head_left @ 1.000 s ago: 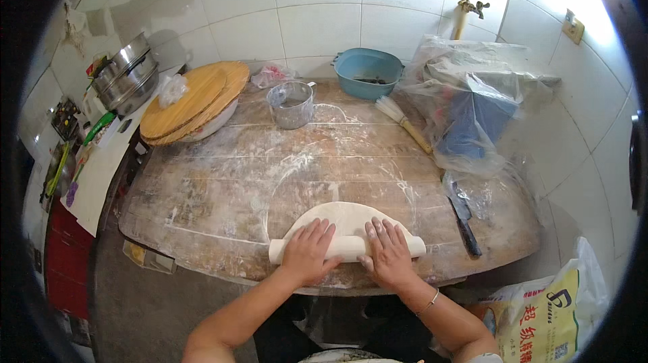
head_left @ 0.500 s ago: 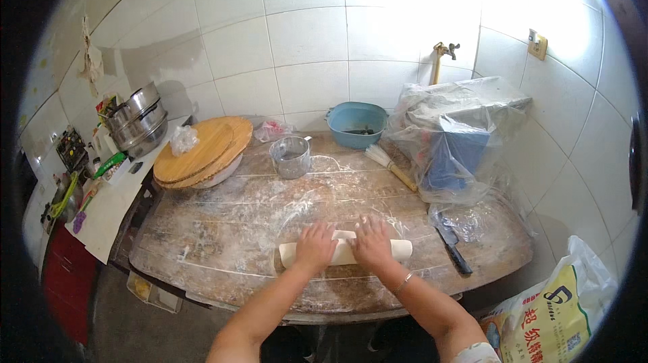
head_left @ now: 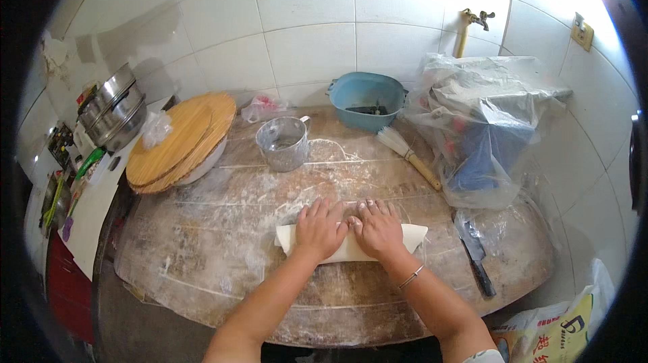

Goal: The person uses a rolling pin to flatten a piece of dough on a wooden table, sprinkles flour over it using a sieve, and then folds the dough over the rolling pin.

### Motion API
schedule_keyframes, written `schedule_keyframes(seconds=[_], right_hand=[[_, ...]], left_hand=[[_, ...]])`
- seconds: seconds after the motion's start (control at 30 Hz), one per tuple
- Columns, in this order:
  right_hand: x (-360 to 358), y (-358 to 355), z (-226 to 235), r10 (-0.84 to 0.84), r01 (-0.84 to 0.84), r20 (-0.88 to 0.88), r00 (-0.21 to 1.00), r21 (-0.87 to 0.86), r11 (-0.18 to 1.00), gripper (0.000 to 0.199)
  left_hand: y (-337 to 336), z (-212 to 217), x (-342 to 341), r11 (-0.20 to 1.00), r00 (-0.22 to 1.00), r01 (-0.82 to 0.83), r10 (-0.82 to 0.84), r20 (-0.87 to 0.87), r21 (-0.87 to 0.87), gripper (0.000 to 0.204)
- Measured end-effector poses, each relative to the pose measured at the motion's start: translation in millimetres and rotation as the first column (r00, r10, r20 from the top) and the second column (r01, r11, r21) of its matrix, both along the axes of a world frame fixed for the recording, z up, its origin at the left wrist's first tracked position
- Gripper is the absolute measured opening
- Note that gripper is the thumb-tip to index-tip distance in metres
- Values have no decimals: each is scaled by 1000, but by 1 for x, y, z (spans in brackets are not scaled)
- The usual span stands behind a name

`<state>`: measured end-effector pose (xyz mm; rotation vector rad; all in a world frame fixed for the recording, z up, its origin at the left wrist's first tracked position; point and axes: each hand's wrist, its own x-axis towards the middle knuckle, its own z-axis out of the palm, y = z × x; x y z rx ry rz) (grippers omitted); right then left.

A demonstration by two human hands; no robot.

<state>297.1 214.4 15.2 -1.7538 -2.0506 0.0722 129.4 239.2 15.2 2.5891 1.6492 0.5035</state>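
Note:
A pale sheet of dough lies rolled up crosswise near the middle of the floured wooden table. Its two ends stick out past my hands, the right one flaring to a slanted edge. On its left part rests my left hand, palm down with the fingers stretched forward. My right hand lies the same way on the right part, a bracelet at its wrist. The thumbs almost meet between them. Whether a rolling pin is inside the dough I cannot tell.
Behind stand a metal cup and a blue basin. To the right are a brush, a knife and a plastic-covered machine. Round wooden boards lean at the left. A flour sack stands at lower right.
The view has shifted closer to the table. My hands stay on the dough, their fingers flatter now. The dough has turned under them, and its ends look wider and less tightly rolled.

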Motion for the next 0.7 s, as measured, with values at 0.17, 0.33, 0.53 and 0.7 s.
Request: schedule_keyframes(seconds=[0.17, 0.33, 0.53, 0.7], right_hand=[[10, 46, -17, -17, 16, 23, 1000, 64, 998, 52], [7, 30, -24, -27, 17, 66, 997, 152, 988, 41], [6, -38, -15, -41, 44, -19, 999, 152, 987, 34], [12, -106, -9, 101, -89, -59, 993, 181, 980, 29]], left_hand=[[45, -6, 15, 990, 996, -79, 84, 36, -113, 51], [35, -13, 0, 984, 1000, -8, 9, 7, -178, 43], [-33, -9, 2, 999, 999, -46, 45, 21, 14, 44], [-108, -2, -18, 999, 999, 37, -38, 24, 25, 37]])
